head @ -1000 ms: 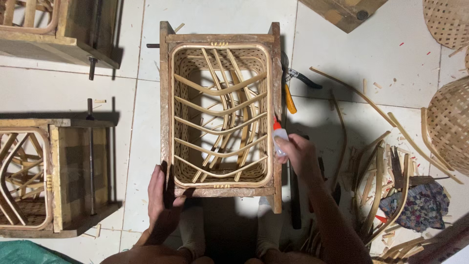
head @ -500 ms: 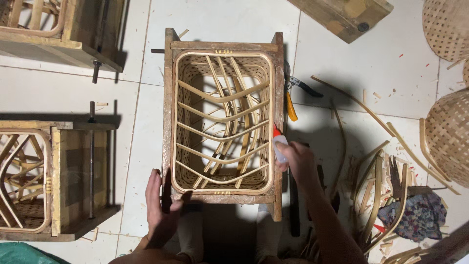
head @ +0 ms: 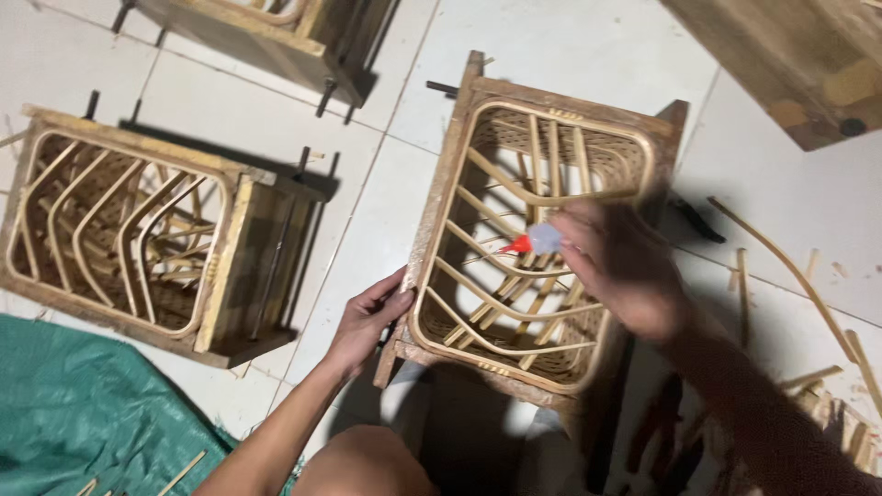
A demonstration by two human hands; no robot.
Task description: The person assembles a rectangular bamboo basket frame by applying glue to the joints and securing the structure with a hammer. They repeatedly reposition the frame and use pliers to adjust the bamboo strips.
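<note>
A wooden box mould (head: 447, 174) stands on the white tiled floor with a rattan basket frame (head: 520, 276) of curved strips inside it. My left hand (head: 369, 318) grips the mould's near left corner. My right hand (head: 617, 266) hovers over the basket's right half, blurred, holding a small clear glue bottle (head: 535, 241) with a red tip that points left over the strips. My knees show below the mould.
A second mould with a rattan frame (head: 129, 234) lies to the left, a third (head: 266, 32) at the top. A green tarp (head: 83, 422) covers the lower left. Loose rattan strips (head: 790, 276) and dark pliers (head: 694, 216) lie to the right, a wooden board (head: 790, 64) at top right.
The view has swung left and closer. My right hand moved from the mould's right rim to above the basket interior with the bottle. My left hand stays at the near left corner.
</note>
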